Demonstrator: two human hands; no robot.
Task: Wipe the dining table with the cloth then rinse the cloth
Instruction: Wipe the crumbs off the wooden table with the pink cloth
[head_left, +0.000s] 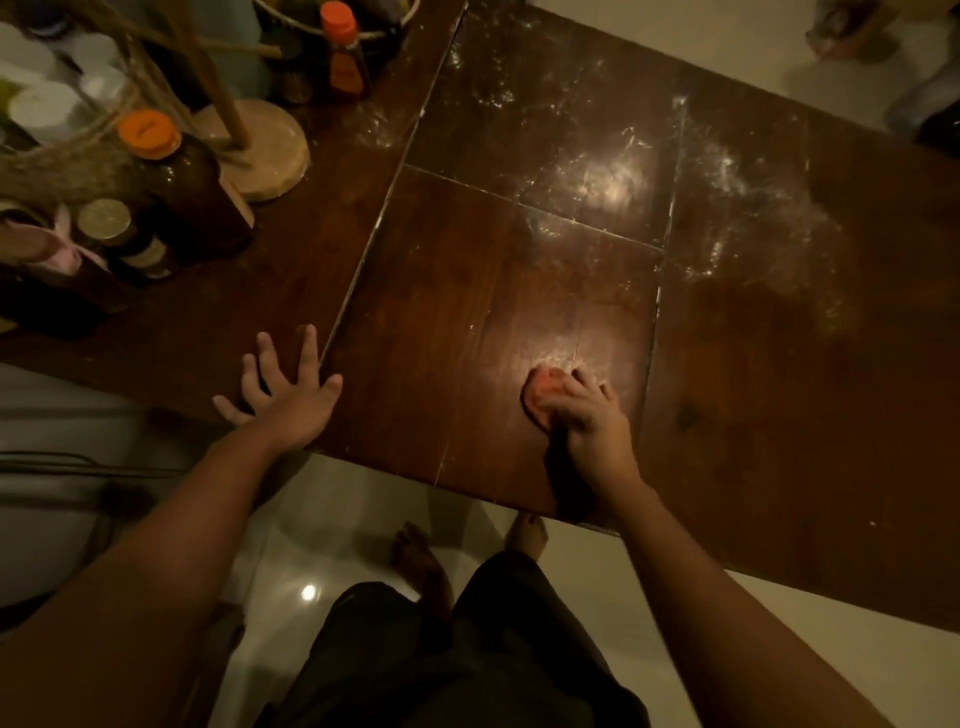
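Observation:
The dark wooden dining table (467, 291) fills most of the view. A small bunched pinkish cloth (540, 397) lies on it near the front edge. My right hand (592, 415) grips the cloth from the right and presses it onto the wood. My left hand (283, 387) rests flat on the table near the front edge, fingers spread, holding nothing. White powdery smears (613, 171) cover the far middle and right of the tabletop.
At the table's left end stand brown bottles with orange caps (150, 137), small jars (111, 221), a round wooden stand base (265, 150) and a rope-wrapped basket (57, 156). The table's front edge runs diagonally above my feet (421, 556) on the pale tiled floor.

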